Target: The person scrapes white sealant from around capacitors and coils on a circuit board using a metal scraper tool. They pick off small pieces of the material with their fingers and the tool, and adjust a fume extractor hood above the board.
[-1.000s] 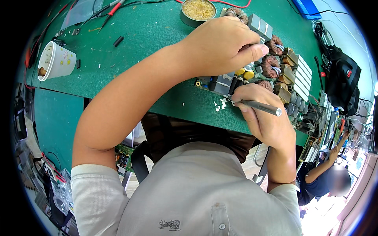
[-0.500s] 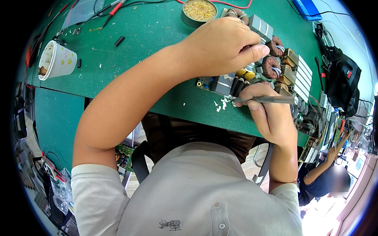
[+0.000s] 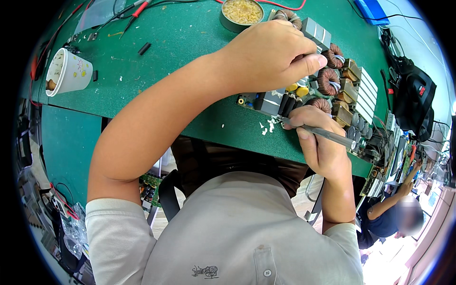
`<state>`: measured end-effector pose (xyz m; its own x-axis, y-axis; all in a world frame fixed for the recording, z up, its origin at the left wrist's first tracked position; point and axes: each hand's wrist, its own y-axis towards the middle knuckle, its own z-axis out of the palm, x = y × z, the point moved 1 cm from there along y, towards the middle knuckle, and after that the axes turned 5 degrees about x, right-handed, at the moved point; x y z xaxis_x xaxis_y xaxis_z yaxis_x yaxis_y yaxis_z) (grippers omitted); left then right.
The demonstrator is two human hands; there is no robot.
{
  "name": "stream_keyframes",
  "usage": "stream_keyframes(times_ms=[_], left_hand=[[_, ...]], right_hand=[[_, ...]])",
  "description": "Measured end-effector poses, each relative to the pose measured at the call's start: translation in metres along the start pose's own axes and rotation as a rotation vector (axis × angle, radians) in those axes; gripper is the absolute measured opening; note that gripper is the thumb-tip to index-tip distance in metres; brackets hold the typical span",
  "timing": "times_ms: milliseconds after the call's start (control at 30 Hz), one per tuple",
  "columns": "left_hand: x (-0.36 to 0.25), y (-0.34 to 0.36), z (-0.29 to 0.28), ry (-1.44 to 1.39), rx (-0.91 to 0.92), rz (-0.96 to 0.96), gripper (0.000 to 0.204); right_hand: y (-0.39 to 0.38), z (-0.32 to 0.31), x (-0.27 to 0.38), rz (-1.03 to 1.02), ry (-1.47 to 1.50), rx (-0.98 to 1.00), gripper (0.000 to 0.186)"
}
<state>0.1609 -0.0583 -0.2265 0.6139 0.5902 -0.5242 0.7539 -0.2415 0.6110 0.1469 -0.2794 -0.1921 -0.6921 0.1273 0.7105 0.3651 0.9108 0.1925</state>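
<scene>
My right hand [image 3: 319,137] grips a slim, pen-shaped metal tool [image 3: 332,136] that looks like a craft knife. Its tip points left, at the near edge of a power circuit board [image 3: 245,101], beside black parts and a grey block. White scraps [image 3: 270,125] lie on the green table just in front of this edge. My left hand [image 3: 280,59] is curled over the left part of the board with its thumb towards the right; the fingertips are hidden. Copper-wound coils [image 3: 328,81], yellow round parts [image 3: 302,91] and a white finned piece [image 3: 365,95] stand on the board.
A round tin of yellowish matter [image 3: 242,13] sits beyond my left hand. At the left are a paper cup [image 3: 70,72], a black tube [image 3: 144,49] and a red probe [image 3: 138,13]. More boards and a black bag [image 3: 414,90] crowd the right. Another person [image 3: 394,216] works there.
My right hand has turned and shifted slightly left, so the tool's handle end has dropped nearer to me. My left hand stays almost where it was. The other person's arm has moved.
</scene>
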Motion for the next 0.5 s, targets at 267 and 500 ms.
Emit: stream_keyframes(times_ms=[267, 500], left_hand=[[0.001, 0.000, -0.002, 0.009, 0.049, -0.025, 0.031], [0.000, 0.000, -0.002, 0.019, 0.046, -0.026, 0.032]], right_hand=[[0.007, -0.006, 0.004, 0.059, -0.029, 0.036, 0.012], [-0.005, 0.006, -0.006, 0.034, 0.045, -0.065, 0.016]])
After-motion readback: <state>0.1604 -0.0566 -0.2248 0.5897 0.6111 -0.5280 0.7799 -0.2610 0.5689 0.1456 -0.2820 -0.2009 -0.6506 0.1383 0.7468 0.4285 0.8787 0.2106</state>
